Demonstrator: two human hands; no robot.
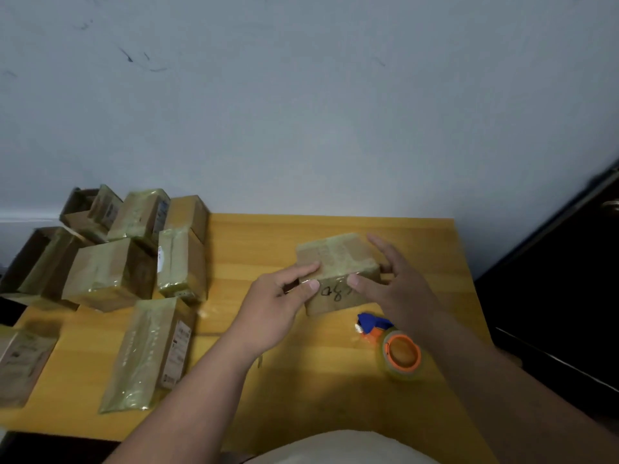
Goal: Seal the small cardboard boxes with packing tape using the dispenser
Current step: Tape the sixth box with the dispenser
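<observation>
The small cardboard box sits on the yellow wooden table, toward its far right part, with yellowish packing tape across its top face and handwritten dark marks on its near side. The left hand grips the box at its left end: the fingers lie over the top left edge and the thumb presses on the near face. The right hand holds the right end, with the thumb on the near top edge beside the left thumb and the fingers spread over the far right corner; whether those fingers touch the cardboard cannot be determined because of motion blur. The tape dispenser, with a blue head, an orange hub and a roll of clear tape, lies on the table just beside the box on its near side, below the right forearm. At the left of the table, well apart from the held box, a group of taped boxes is stacked and leaning together, and further taped boxes lie flat in front of it. A pale grey wall stands behind the table.
</observation>
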